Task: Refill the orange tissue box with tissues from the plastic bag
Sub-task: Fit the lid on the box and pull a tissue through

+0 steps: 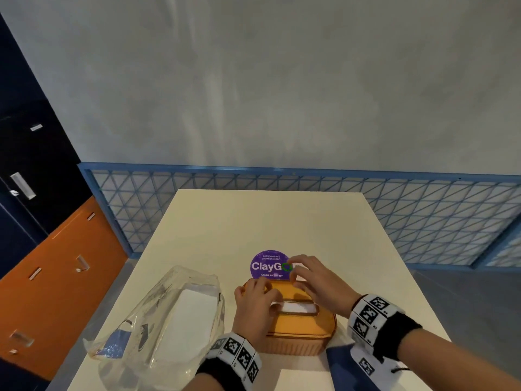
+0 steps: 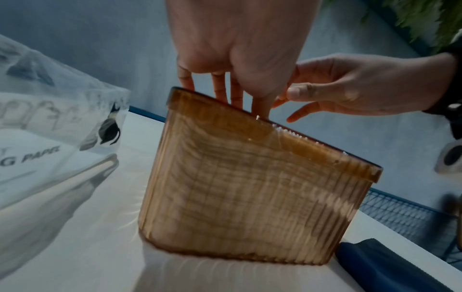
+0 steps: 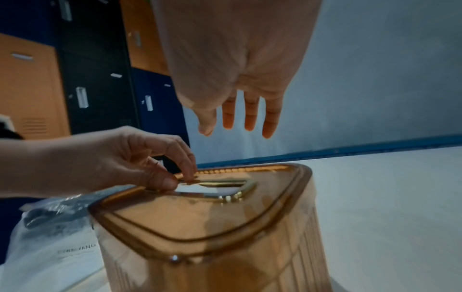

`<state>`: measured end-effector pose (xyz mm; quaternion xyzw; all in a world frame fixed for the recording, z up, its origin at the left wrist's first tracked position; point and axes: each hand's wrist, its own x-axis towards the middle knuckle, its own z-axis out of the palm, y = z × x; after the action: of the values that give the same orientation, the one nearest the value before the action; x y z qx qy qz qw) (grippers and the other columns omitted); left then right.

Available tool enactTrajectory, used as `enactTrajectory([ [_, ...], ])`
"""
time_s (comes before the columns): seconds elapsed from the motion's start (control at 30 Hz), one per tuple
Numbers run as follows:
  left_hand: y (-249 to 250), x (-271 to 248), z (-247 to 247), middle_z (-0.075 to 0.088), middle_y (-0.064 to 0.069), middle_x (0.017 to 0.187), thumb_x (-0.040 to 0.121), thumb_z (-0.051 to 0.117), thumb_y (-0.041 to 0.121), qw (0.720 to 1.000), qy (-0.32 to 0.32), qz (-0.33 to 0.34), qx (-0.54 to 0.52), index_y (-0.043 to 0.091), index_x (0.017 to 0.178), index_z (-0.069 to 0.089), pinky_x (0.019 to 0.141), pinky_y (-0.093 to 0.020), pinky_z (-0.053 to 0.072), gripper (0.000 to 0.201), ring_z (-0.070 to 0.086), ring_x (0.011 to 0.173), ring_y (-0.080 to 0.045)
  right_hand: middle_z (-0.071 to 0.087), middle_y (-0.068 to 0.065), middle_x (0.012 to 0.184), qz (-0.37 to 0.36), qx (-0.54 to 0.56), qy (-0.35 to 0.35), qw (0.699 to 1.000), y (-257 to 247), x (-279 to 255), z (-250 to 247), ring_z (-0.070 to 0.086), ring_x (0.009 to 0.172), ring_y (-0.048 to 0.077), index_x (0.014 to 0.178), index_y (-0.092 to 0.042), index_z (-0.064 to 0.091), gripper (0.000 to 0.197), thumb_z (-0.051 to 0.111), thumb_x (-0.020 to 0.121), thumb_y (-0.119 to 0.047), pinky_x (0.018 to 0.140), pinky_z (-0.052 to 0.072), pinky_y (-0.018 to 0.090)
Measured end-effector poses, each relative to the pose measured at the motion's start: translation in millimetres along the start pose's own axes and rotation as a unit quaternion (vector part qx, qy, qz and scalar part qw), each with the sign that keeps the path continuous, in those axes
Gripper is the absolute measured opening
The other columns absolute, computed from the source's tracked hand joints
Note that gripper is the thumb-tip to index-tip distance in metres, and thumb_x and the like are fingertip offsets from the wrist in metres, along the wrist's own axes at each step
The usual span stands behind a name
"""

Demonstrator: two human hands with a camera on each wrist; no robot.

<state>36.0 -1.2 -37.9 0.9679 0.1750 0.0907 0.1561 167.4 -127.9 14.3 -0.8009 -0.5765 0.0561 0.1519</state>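
Orange tissue box [image 1: 298, 328] sitting lower centre on table [image 1: 225, 221], plastic bag [image 1: 158, 314] lying left of it. Left hand [image 1: 255, 309] pinching white tissue at lid slot; right hand [image 1: 315, 280] hovering above, fingers loosely spread, holding nothing.

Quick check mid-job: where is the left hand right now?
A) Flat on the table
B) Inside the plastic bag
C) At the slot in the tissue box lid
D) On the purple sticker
C: the left hand has its fingers curled at the slot in the lid of the tissue box, beside the plastic bag.
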Motion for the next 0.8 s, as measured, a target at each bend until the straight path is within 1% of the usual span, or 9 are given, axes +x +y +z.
enactTrajectory([
  [0.13,4.8,5.0,-6.3,0.042,0.006,0.136,0.094,0.047,0.029,0.997,-0.034,0.030,0.055,0.029,0.112,0.063,0.104,-0.039,0.022,0.024,0.032,0.130,-0.020,0.032,-0.006,0.145,0.055,0.027,-0.023,0.998,2.6,-16.1,1.9,0.032,0.131,0.009,0.120,-0.020,0.053,0.028,0.044,0.097,-0.031,0.096,0.030,0.011],
  [0.4,8.4,10.1,-8.7,0.042,0.002,0.136,0.099,0.037,0.026,0.983,-0.055,0.119,0.126,0.019,0.124,0.055,0.103,-0.035,0.029,0.031,0.033,0.128,-0.020,0.033,-0.005,0.145,0.088,0.037,-0.015,0.995,-2.3,-32.8,6.0,0.032,0.131,0.009,0.120,-0.021,0.054,0.030,0.045,0.096,-0.036,0.096,0.027,0.011],
  [0.5,4.4,9.5,-5.7,0.043,0.002,0.135,0.099,0.039,0.025,0.982,-0.049,0.135,0.122,0.018,0.122,0.054,0.101,-0.035,0.034,0.029,0.037,0.126,-0.019,0.033,-0.005,0.145,0.093,0.033,-0.011,0.995,-3.9,-36.6,4.8,0.031,0.132,0.010,0.121,-0.021,0.054,0.030,0.045,0.096,-0.035,0.098,0.028,0.012],
  [0.53,4.5,7.7,-6.5,0.048,0.002,0.130,0.096,0.046,0.026,0.982,-0.038,0.146,0.118,0.018,0.116,0.057,0.098,-0.035,0.039,0.025,0.043,0.122,-0.019,0.033,-0.005,0.145,0.093,0.030,-0.008,0.995,-3.8,-38.0,4.8,0.031,0.132,0.010,0.121,-0.021,0.054,0.030,0.045,0.096,-0.035,0.099,0.027,0.012],
  [0.6,4.0,4.1,-8.7,0.062,0.005,0.107,0.078,0.070,0.028,0.978,-0.020,0.173,0.115,0.022,0.093,0.066,0.076,-0.031,0.052,0.016,0.061,0.099,-0.015,0.035,-0.005,0.143,0.095,0.027,-0.004,0.995,-3.2,-39.8,5.6,0.032,0.132,0.010,0.121,-0.021,0.054,0.029,0.045,0.097,-0.033,0.102,0.028,0.014],
  [0.63,4.0,1.5,-8.1,0.065,0.008,0.095,0.066,0.080,0.029,0.976,-0.012,0.184,0.117,0.024,0.081,0.066,0.065,-0.027,0.053,0.021,0.064,0.087,-0.012,0.037,-0.004,0.142,0.096,0.025,-0.004,0.995,-3.3,-40.1,6.5,0.033,0.130,0.011,0.121,-0.021,0.054,0.029,0.045,0.097,-0.032,0.102,0.029,0.015],
  [0.67,3.7,-0.9,-6.3,0.065,0.009,0.088,0.059,0.084,0.028,0.975,-0.003,0.193,0.110,0.025,0.075,0.065,0.059,-0.024,0.052,0.026,0.065,0.079,-0.011,0.039,-0.004,0.139,0.095,0.022,-0.003,0.995,-3.8,-39.6,7.5,0.035,0.128,0.011,0.122,-0.021,0.053,0.028,0.044,0.097,-0.030,0.101,0.030,0.015],
  [0.73,0.6,-3.4,-2.9,0.065,0.010,0.086,0.056,0.086,0.028,0.977,0.019,0.198,0.078,0.026,0.074,0.063,0.058,-0.022,0.051,0.030,0.063,0.077,-0.009,0.045,-0.003,0.133,0.092,0.011,-0.007,0.996,-5.4,-36.8,10.4,0.038,0.123,0.013,0.125,-0.020,0.052,0.030,0.044,0.097,-0.028,0.099,0.032,0.017],
  [0.8,-2.8,-6.3,-1.8,0.063,0.012,0.089,0.066,0.078,0.029,0.981,0.027,0.185,0.040,0.028,0.080,0.059,0.062,-0.022,0.054,0.024,0.059,0.082,-0.006,0.049,0.000,0.128,0.090,0.002,-0.023,0.996,-8.7,-32.3,13.7,0.041,0.120,0.016,0.127,-0.019,0.053,0.032,0.045,0.097,-0.027,0.098,0.035,0.022],
])
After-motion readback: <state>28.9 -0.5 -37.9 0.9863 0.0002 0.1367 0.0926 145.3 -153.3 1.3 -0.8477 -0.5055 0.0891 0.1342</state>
